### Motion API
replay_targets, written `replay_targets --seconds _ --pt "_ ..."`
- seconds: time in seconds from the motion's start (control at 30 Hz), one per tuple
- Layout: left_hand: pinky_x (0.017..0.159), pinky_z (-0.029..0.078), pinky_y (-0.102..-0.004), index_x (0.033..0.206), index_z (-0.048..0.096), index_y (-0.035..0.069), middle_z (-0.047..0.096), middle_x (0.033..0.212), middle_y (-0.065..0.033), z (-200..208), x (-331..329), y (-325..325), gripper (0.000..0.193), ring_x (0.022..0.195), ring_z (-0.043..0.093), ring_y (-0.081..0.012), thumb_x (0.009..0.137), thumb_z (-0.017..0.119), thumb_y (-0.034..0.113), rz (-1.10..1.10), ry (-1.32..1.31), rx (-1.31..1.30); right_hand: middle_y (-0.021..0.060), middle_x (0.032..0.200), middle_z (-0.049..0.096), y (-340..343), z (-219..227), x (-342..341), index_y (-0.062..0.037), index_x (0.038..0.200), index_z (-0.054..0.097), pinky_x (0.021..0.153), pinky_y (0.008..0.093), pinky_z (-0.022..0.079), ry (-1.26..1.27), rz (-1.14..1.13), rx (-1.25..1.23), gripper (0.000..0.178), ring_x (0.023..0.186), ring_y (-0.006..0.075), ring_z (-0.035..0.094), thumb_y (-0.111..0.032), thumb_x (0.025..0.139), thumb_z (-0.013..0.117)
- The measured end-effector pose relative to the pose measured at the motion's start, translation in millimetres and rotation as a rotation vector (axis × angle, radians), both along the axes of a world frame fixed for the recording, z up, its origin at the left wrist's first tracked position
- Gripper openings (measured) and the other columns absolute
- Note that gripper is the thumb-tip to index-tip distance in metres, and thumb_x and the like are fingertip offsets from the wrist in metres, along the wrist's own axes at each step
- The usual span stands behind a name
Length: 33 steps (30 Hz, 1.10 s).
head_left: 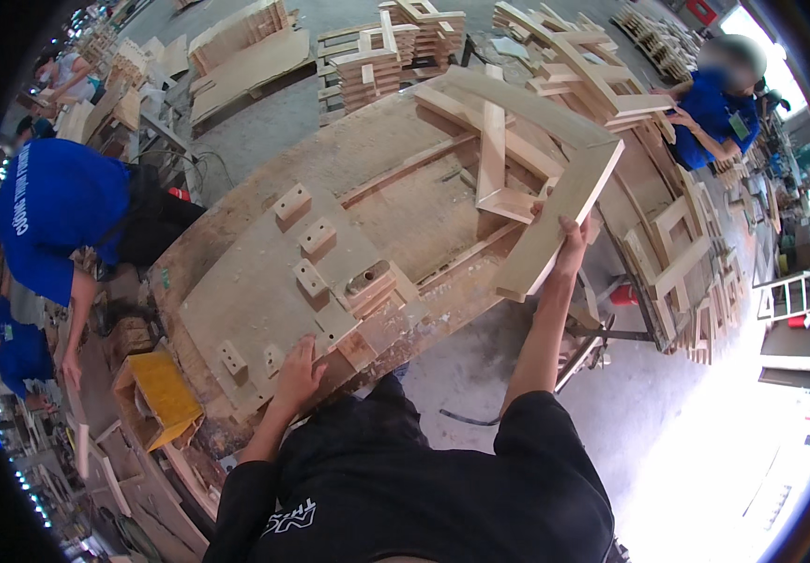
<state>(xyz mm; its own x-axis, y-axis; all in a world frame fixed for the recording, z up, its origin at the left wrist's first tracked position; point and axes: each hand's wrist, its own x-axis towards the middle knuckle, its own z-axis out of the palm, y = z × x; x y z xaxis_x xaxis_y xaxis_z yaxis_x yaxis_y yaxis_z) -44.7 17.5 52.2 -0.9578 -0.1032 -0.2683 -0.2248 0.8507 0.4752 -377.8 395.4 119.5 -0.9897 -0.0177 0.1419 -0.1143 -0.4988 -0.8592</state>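
My right hand (571, 241) grips one end of an angled wooden frame (564, 208), its thumb on the wide flat face. The frame is tilted above the right end of the workbench (264, 216), its other members reaching away from me. My left hand (298, 377) lies on the bench's near side with its fingers stretched out, apparently holding nothing. Close by it are a small drilled wooden block (330, 336) and a lighter block (272, 360). Several more drilled blocks stand on a thin board (227, 310), among them a slotted one (370, 281).
A yellow-sided box (163, 399) stands by the bench's left end. Stacked wooden frames (681, 253) lie to the right, and more wood piles (367, 75) stand beyond the bench. One person in blue (58, 206) bends at the left; another (719, 113) stands at the far right.
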Motion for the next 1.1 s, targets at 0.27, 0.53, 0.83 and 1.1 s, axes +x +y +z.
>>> replay_targets --seconds 0.27,0.53,0.83,1.1 --pt "0.1 0.041 -0.0488 0.135 0.044 -0.001 0.054 0.128 -0.0254 -12 -11 10 0.049 0.117 0.052 -0.0433 0.088 0.058 0.008 0.006 0.172 -0.027 0.0199 0.109 0.056 51 -102 -64 0.0071 0.127 0.043 0.087 0.0418 0.05 -0.216 0.103 -0.675 0.063 0.091 0.0321 0.058 -0.023 0.074 0.063" --pt "0.095 0.044 -0.0488 0.133 0.047 0.001 0.058 0.12 -0.0243 -13 -13 10 0.049 0.111 0.054 -0.0432 0.086 0.061 0.004 0.043 0.18 0.039 0.0189 0.108 0.067 111 -56 -93 0.009 0.124 0.055 0.087 0.0367 0.053 -0.383 -0.285 0.377 0.044 0.094 0.0273 0.067 -0.021 0.092 0.06" --pt "0.097 0.044 -0.049 0.13 0.049 -0.002 0.059 0.12 -0.0247 -20 0 5 0.046 0.112 0.055 -0.0432 0.087 0.062 0.007 0.057 0.214 0.037 0.0118 0.104 0.071 65 19 3 0.0072 0.115 0.065 0.085 0.0286 0.052 0.115 -0.562 0.688 0.026 0.093 0.0155 0.066 -0.008 0.094 0.064" --pt "0.104 0.042 -0.0467 0.132 0.048 -0.002 0.053 0.131 -0.0265 -4 11 -1 0.051 0.121 0.052 -0.042 0.089 0.065 0.02 -0.027 0.309 0.087 0.0069 0.083 0.07 -63 20 146 0.0027 0.092 0.069 0.079 0.0277 0.051 0.177 -0.283 0.823 0.013 0.079 0.0128 0.063 -0.01 0.09 0.072"
